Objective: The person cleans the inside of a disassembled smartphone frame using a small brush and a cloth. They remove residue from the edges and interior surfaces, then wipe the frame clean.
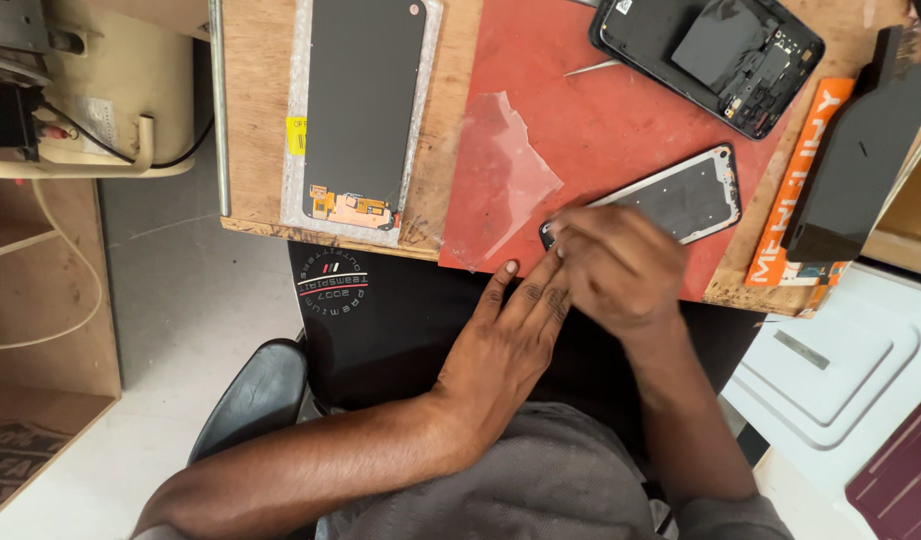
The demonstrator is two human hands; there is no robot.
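Head view: my one camera, worn on the head, looking straight down at a wooden bench (256,120) with a red work mat (601,130) on it.
Phone frame: thin silver-edged phone frame (686,195) with a dark inner face, lying at a slant on the near right part of the mat, its near-left end under my hands.
Right hand: my right hand (621,265) is curled over that near-left corner of the frame, fingertips pinched together there; whether they grip the frame edge or something small on it I cannot tell, as the hand is blurred.
Left hand: my left hand (506,345) lies flat and spread, fingers apart, fingertips touching the near edge of the mat just beside the right hand, holding nothing.
Progress: I judge the job midway; the frame looks bare, and the new screen is still apart from it.
Peeled film: clear plastic film (501,175) lies loose on the mat, left of my hands.
Replacement screen: dark display panel (361,105) with an orange flex connector at its near end, resting on the wood at far left, well apart from the frame.
Opened phone: black phone body (711,55) with its insides exposed, at the far right of the mat.
Right side: black bottle-shaped tool (861,160) lying on an orange packet (796,190).
In the way: only the loose film lies between frame and screen; nothing else crowds my hands.
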